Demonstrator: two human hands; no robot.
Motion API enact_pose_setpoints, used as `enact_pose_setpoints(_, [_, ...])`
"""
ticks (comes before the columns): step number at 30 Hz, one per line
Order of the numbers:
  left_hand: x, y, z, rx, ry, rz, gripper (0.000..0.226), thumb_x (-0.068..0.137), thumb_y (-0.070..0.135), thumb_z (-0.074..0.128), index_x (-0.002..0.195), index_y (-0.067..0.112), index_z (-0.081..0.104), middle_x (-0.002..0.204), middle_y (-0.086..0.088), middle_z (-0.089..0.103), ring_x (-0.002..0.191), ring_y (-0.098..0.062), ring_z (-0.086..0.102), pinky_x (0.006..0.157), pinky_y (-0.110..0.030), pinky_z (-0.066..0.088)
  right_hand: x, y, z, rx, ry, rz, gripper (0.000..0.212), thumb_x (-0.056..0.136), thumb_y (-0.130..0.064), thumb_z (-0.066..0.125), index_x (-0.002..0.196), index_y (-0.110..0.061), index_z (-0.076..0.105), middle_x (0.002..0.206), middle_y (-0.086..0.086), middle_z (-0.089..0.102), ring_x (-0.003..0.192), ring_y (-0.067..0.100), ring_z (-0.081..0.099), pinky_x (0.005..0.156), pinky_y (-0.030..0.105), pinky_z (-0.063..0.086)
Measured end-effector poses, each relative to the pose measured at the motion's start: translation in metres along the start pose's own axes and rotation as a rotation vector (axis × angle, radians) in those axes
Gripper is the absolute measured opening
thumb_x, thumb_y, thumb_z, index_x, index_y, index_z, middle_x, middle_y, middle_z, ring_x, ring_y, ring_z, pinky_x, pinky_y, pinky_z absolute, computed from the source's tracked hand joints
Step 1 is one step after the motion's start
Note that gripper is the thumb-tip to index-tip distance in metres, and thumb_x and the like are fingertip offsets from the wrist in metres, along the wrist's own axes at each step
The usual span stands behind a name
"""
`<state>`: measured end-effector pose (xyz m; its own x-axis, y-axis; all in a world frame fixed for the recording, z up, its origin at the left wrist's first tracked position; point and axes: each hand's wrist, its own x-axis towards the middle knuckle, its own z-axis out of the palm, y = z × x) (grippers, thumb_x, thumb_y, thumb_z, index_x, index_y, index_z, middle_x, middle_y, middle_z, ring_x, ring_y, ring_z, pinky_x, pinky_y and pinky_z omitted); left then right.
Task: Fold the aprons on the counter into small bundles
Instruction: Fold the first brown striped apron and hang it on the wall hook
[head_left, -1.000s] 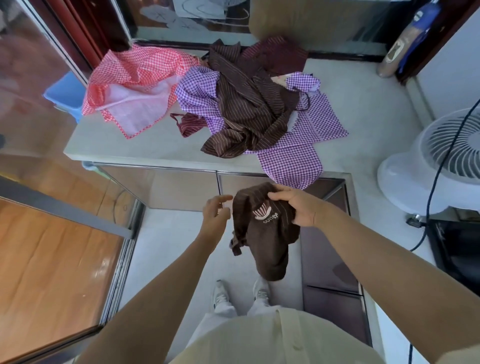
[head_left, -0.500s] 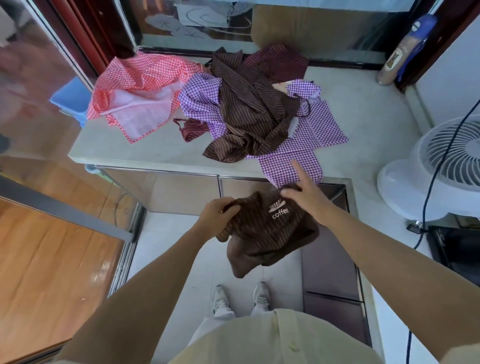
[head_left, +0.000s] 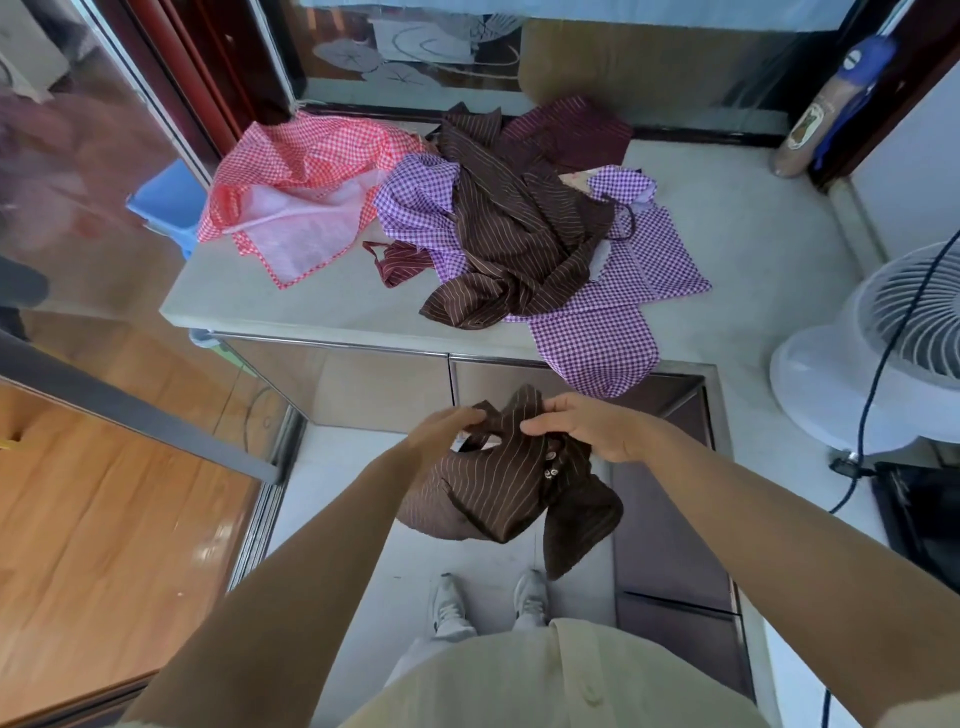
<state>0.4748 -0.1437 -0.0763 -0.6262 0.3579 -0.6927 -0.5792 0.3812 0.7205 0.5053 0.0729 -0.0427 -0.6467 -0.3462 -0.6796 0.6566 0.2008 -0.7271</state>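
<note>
Brown striped apron, bunched, left hand, right hand, each grip pinching its top, shape unclear

Hanging bunched in the air before the worktop: brown pinstriped apron, being pinched at its top by the left hand and right hand. Lying crumpled on the worktop: red checked apron at left; purple checked apron drooping over the front edge; darker striped apron sprawling across it; maroon apron bunching behind.

Striped apron: matt cloth. Counter: smooth stone-like. Floor: glossy wood.
</note>
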Motion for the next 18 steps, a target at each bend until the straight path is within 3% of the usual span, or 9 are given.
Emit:
enact_pose_setpoints(3, [0.003, 0.002, 0.010, -0.038, 0.042, 0.097, 0.025, 0.098, 0.028, 0.053, 0.111, 0.012, 0.067, 0.111, -0.012, 0.067, 0.105, -0.024, 0.059, 0.080, -0.031, 0.045, -0.002, 0.001, 0.001, -0.008, 0.000, -0.019, 0.021, 0.096, -0.014, 0.059, 0.110, -0.004, 0.070, 0.111, 0.018, 0.071, 0.103, 0.028, 0.069, 0.093, 0.038, 0.054])
enact_pose_setpoints(7, [0.005, -0.004, 0.009, -0.043, 0.115, 0.161, 0.024, 0.098, 0.022, 0.056, 0.100, 0.003, 0.069, 0.098, -0.015, 0.069, 0.096, -0.022, 0.061, 0.081, -0.028, 0.045, -0.008, 0.003, -0.005, 0.037, 0.078, -0.094, 0.017, 0.094, -0.012, 0.061, 0.105, -0.003, 0.071, 0.105, 0.017, 0.072, 0.097, 0.025, 0.070, 0.087, 0.031, 0.057])
enact_pose_setpoints(9, [0.004, -0.002, 0.006, -0.162, 0.253, 0.268, 0.016, 0.098, 0.014, 0.055, 0.096, 0.004, 0.067, 0.089, -0.011, 0.065, 0.086, -0.017, 0.058, 0.081, -0.027, 0.046, -0.009, 0.011, -0.008, 0.004, 0.134, -0.111, 0.019, 0.093, -0.013, 0.063, 0.107, -0.005, 0.072, 0.104, 0.012, 0.074, 0.096, 0.021, 0.071, 0.086, 0.027, 0.056])
enact_pose_setpoints(12, [0.000, 0.005, -0.007, -0.272, 0.420, 0.326, 0.018, 0.099, 0.009, 0.051, 0.091, 0.015, 0.066, 0.085, -0.003, 0.063, 0.082, -0.014, 0.057, 0.079, -0.027, 0.049, -0.001, 0.026, -0.019, -0.105, 0.424, -0.157, 0.022, 0.092, -0.009, 0.064, 0.111, -0.014, 0.073, 0.109, 0.007, 0.073, 0.101, 0.020, 0.068, 0.092, 0.028, 0.053])
enact_pose_setpoints(15, [-0.004, 0.021, -0.030, -0.362, 0.544, 0.328, 0.021, 0.101, 0.012, 0.049, 0.087, 0.017, 0.065, 0.084, 0.000, 0.064, 0.082, -0.013, 0.059, 0.080, -0.029, 0.052, 0.000, 0.016, -0.041, 0.335, 0.646, -0.267, 0.029, 0.090, 0.005, 0.056, 0.104, -0.014, 0.074, 0.107, 0.009, 0.072, 0.104, 0.028, 0.066, 0.086, 0.032, 0.055])
enact_pose_setpoints(18, [-0.010, 0.041, -0.043, -0.499, 0.560, 0.377, 0.017, 0.099, 0.018, 0.053, 0.087, 0.016, 0.066, 0.085, 0.002, 0.067, 0.082, -0.010, 0.061, 0.080, -0.027, 0.054, 0.000, -0.008, -0.057, 0.565, 0.656, -0.333, 0.019, 0.091, -0.001, 0.059, 0.099, -0.014, 0.070, 0.096, 0.006, 0.072, 0.091, 0.020, 0.068, 0.076, 0.032, 0.057])
